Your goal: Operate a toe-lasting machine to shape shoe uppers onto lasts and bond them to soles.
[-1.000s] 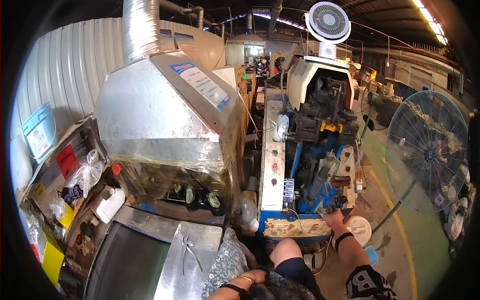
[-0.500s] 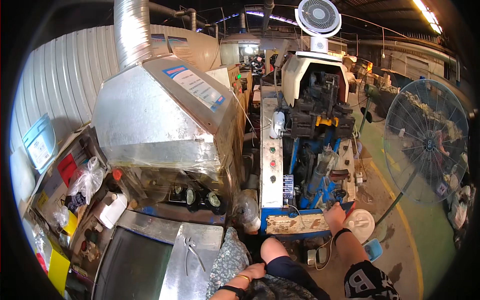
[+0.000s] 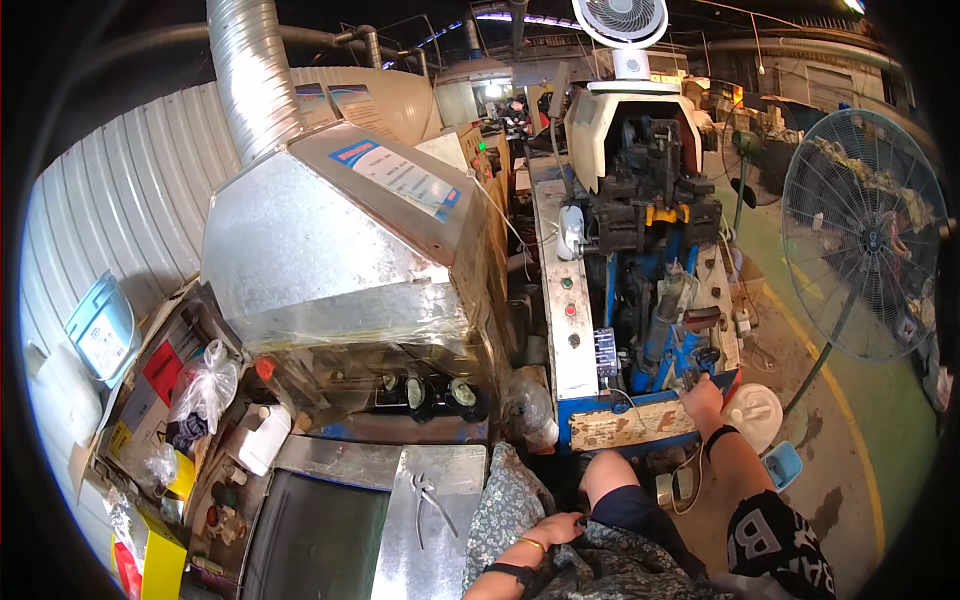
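Motion of the machine (image 3: pixel 622 426) could pinch the right hand (image 3: pixel 704 400); finger closure there and on the left hand (image 3: pixel 558 529) is unclear.

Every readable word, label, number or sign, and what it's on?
Black sleeve: large pale letters, legible but not copied here.
Sheet on the metal hood: too small to read.
Wall posters: too small.
Blue bucket label: too small.
Plate on the machine: too small, blurred.
Floor fan badge: too small.
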The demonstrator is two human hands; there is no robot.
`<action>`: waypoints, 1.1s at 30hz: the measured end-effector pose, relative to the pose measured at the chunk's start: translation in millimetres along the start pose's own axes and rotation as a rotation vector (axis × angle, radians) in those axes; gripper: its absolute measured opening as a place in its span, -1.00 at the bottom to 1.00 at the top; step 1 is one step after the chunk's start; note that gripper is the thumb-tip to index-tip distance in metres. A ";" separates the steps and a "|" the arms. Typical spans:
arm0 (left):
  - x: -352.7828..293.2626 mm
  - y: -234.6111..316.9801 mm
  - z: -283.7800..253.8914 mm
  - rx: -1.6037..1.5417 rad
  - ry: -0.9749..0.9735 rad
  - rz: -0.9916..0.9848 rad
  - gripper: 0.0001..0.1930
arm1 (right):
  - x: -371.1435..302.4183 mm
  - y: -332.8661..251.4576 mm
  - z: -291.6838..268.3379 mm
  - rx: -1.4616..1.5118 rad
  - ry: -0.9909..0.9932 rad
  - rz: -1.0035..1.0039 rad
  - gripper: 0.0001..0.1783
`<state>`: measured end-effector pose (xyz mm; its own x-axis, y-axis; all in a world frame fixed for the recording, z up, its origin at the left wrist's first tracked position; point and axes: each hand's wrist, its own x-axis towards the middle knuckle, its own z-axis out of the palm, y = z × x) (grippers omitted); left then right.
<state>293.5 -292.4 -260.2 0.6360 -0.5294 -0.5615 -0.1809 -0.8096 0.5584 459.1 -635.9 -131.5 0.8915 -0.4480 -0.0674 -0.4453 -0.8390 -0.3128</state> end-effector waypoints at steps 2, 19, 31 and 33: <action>-3.9 -0.1 0.4 -0.023 0.022 -0.009 -0.38 | 0.3 3.0 1.2 0.006 0.009 -0.032 -0.27; 1.5 -5.7 5.1 -0.018 0.026 -0.029 -0.45 | -4.5 -0.1 -1.6 0.029 0.002 -0.020 -0.30; 4.6 -11.2 9.4 -0.015 0.039 -0.031 -0.45 | -2.5 1.2 4.0 0.048 0.023 -0.020 -0.28; 4.2 -11.9 10.1 -0.007 0.047 -0.022 -0.45 | -3.1 1.7 4.5 0.049 0.041 -0.027 -0.29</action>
<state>290.7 -287.6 -275.4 0.6746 -0.4985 -0.5444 -0.1608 -0.8191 0.5507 456.0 -634.5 -136.1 0.8984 -0.4387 -0.0196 -0.4157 -0.8352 -0.3600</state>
